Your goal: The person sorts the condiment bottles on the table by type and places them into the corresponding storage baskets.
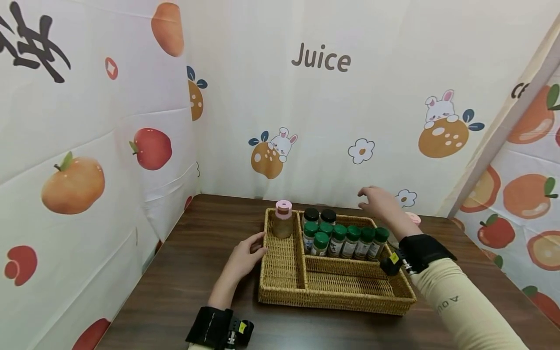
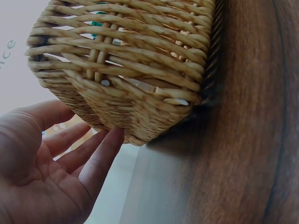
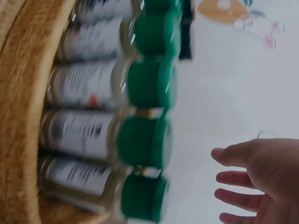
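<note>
Two open hands hold nothing: keep your left hand [image 1: 246,256] braced on the basket [image 1: 280,291] wall while your right hand [image 1: 381,204], fingers spread, comes straight down over the green-capped jars [image 1: 350,240] in the back compartment

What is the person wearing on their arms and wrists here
Both hands are bare. The right hand comes out of a pale cream long sleeve with small dark lettering printed near the forearm. Each wrist carries a wide black strap holding a small black camera unit with a yellow tag. The left hand has the same black wrist strap.
</note>
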`<state>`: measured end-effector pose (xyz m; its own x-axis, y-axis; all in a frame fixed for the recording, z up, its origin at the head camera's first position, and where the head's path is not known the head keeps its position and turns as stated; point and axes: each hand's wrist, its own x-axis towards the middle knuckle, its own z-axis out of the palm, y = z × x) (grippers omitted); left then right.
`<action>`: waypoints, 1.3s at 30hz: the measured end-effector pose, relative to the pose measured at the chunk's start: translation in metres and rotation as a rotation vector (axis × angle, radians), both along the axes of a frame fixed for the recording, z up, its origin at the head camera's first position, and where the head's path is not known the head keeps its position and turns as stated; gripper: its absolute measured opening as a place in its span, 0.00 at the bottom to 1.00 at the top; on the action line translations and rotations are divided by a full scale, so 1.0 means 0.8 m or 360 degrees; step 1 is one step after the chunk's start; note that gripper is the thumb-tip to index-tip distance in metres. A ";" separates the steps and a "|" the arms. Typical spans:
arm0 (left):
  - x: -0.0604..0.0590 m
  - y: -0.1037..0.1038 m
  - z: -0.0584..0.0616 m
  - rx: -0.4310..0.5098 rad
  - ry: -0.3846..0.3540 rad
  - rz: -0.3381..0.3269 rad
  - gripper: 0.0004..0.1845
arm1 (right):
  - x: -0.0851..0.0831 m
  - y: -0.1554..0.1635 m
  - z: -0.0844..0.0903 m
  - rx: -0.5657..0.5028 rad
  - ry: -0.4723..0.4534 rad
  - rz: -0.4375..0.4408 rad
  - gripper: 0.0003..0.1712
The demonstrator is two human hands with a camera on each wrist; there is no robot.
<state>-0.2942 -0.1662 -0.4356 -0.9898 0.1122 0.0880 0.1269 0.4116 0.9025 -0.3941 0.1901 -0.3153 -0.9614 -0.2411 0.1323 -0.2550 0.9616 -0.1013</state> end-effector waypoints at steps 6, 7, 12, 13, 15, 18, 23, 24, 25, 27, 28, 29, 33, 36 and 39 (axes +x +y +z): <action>0.001 0.000 -0.001 0.0010 -0.0007 0.0004 0.26 | 0.003 0.049 -0.010 0.0022 0.0020 -0.0086 0.20; 0.001 0.000 -0.001 0.0013 -0.0008 0.0002 0.26 | 0.003 0.057 -0.013 0.0021 0.0021 -0.0112 0.20; 0.001 0.000 -0.001 0.0018 0.0000 0.0001 0.26 | 0.010 0.092 -0.024 0.0019 0.0036 -0.0262 0.23; 0.001 0.000 -0.001 0.0018 0.0003 0.0001 0.26 | 0.011 0.098 -0.026 0.0016 0.0018 -0.0300 0.25; 0.001 0.000 -0.002 0.0017 0.0008 -0.0001 0.26 | 0.013 0.110 -0.031 0.0003 -0.0049 -0.0358 0.28; 0.002 0.000 -0.001 0.0019 0.0013 0.0000 0.26 | 0.017 0.125 -0.038 0.0005 -0.0230 -0.0371 0.31; 0.003 0.001 0.001 0.0028 -0.0009 -0.0002 0.26 | 0.023 0.140 -0.045 0.0086 -0.0299 -0.0282 0.27; 0.003 0.001 0.002 0.0029 -0.0012 -0.0001 0.26 | 0.023 0.141 -0.046 0.0095 -0.0262 -0.0273 0.27; 0.003 0.001 0.002 0.0031 -0.0015 -0.0001 0.26 | 0.024 0.142 -0.046 0.0098 -0.0232 -0.0274 0.26; 0.003 0.002 0.003 0.0032 -0.0018 -0.0001 0.26 | 0.024 0.143 -0.045 0.0079 -0.0195 -0.0274 0.26; 0.003 0.002 0.003 0.0032 -0.0018 -0.0001 0.26 | 0.025 0.144 -0.045 0.0056 -0.0194 -0.0275 0.27; 0.004 0.002 0.003 0.0032 -0.0016 -0.0004 0.26 | 0.025 0.145 -0.044 0.0035 -0.0192 -0.0275 0.28; 0.003 0.002 0.001 0.0026 -0.0004 -0.0015 0.26 | 0.027 0.148 -0.041 -0.0010 -0.0165 -0.0258 0.30; 0.003 0.002 0.001 0.0021 0.0000 -0.0010 0.26 | 0.029 0.148 -0.038 0.0011 -0.0091 -0.0227 0.27; 0.002 0.001 0.000 0.0016 -0.0004 0.0000 0.26 | 0.028 0.147 -0.033 0.0040 -0.0019 -0.0197 0.24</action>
<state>-0.2923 -0.1655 -0.4355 -0.9900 0.1115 0.0865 0.1246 0.4026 0.9069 -0.3715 0.3078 -0.3420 -0.9855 -0.1236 0.1163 -0.1332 0.9879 -0.0789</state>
